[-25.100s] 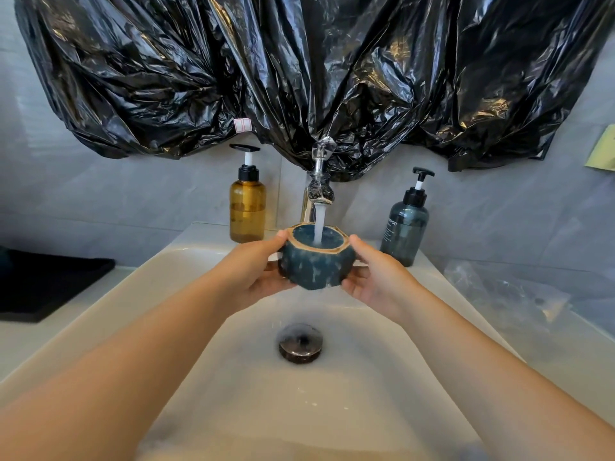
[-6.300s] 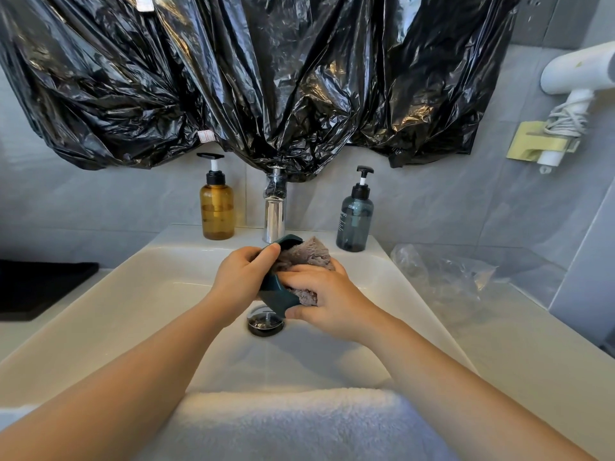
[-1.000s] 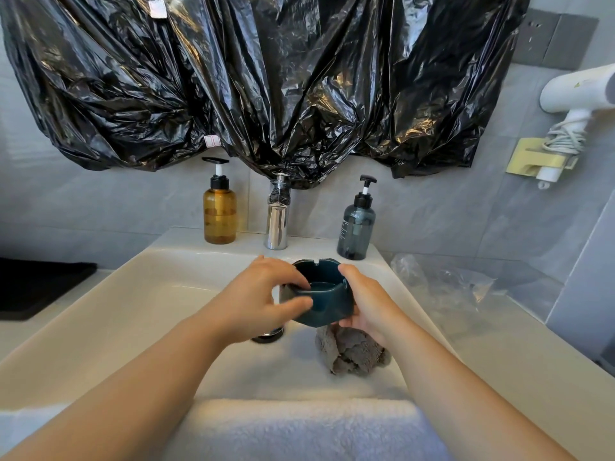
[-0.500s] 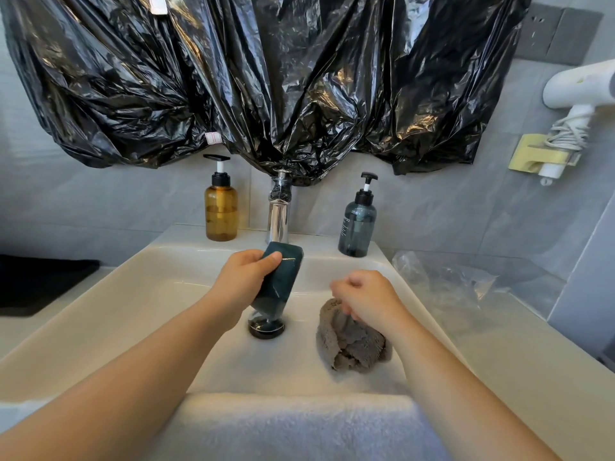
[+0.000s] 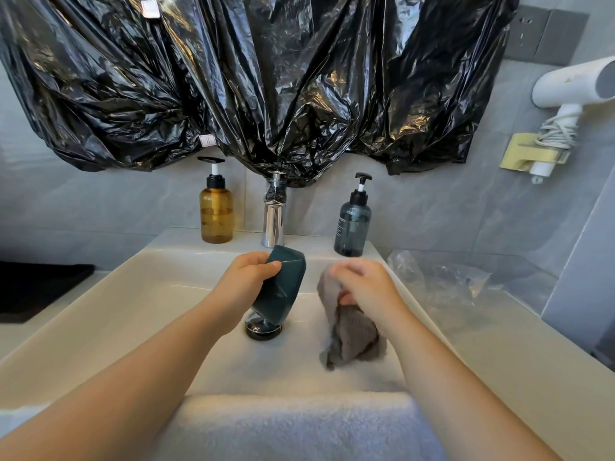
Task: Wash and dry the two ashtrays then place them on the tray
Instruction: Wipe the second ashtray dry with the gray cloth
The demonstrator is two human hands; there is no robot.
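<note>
A dark teal ashtray (image 5: 283,291) is tipped on its side above the drain (image 5: 263,329), its underside facing me. My left hand (image 5: 248,277) grips it by the upper rim. To its right, my right hand (image 5: 364,287) pinches a grey cloth (image 5: 349,331) by its top and holds it lifted, the lower end hanging down into the white sink (image 5: 149,294). The fingers of that hand are motion-blurred. A dark tray (image 5: 36,287) lies on the counter at the far left. Only one ashtray is in view.
The chrome tap (image 5: 274,217) stands behind the ashtray, with an amber pump bottle (image 5: 216,211) to its left and a blue-grey one (image 5: 352,224) to its right. A white towel (image 5: 299,424) drapes the sink's front edge. Clear plastic wrap (image 5: 442,281) lies on the right counter.
My right hand has closed on the grey cloth and lifted it from the basin. The ashtray stays tilted in my left hand, which has hardly moved.
</note>
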